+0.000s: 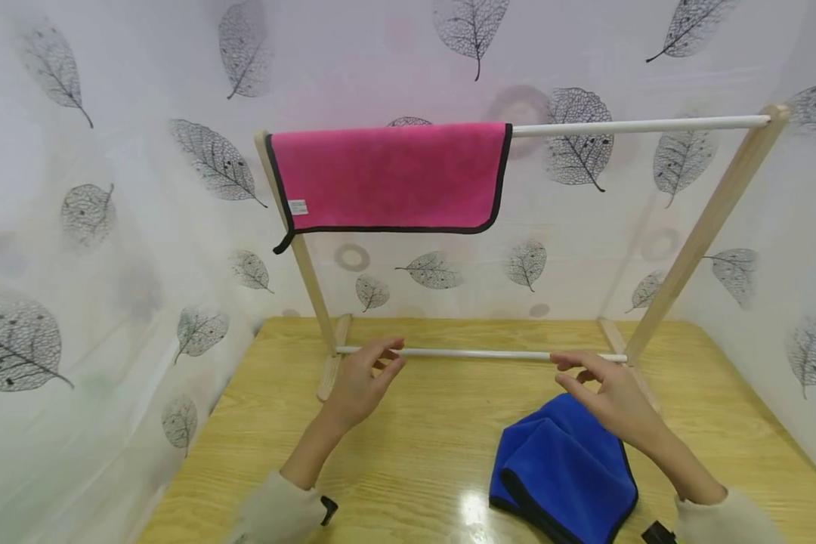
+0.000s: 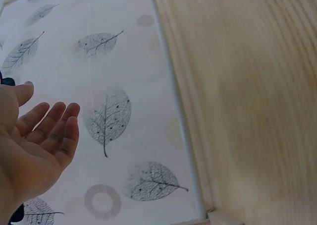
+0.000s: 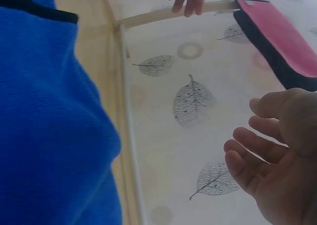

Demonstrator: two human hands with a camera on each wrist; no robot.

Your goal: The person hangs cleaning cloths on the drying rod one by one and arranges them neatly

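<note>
A pink towel [image 1: 394, 177] with black edging hangs over the left part of the rack's white top bar [image 1: 639, 127]. On the table's right side lies a crumpled blue towel [image 1: 564, 468], also black-edged, which fills the left of the right wrist view. My left hand [image 1: 363, 381] hovers near the left end of the lower bar [image 1: 476, 353], fingers loosely bent around nothing. Above the blue towel's far edge, my right hand [image 1: 605, 393] is held the same way, holding nothing. Both wrist views show bare palms with relaxed fingers.
Wooden uprights [image 1: 707, 234] and feet support the rack at both sides. It stands toward the back of the wood-grain table [image 1: 408, 453]. A pale sheet with leaf prints [image 1: 143, 302] surrounds the table at the back and sides.
</note>
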